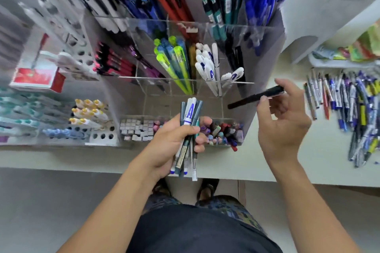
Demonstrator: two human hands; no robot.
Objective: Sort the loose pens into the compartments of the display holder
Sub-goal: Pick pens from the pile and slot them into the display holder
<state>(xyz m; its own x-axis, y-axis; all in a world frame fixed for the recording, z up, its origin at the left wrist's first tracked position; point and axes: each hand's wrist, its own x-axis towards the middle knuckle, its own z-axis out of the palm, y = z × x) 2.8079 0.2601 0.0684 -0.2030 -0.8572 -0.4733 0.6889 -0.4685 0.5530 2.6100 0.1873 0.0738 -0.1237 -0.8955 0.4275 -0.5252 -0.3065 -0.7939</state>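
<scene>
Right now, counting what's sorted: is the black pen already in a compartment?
No: the right hand holds the black pen in the air beside the holder.

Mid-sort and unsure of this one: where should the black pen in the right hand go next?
Probably tip the black pen, held in the right hand, down into the holder compartment with black pens, just left of it. The left hand grips a pen bundle awaiting sorting.

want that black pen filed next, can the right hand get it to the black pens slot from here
Probably yes: the right hand holds the black pen beside the holder, and nothing lies between it and the black pens slot.
</scene>
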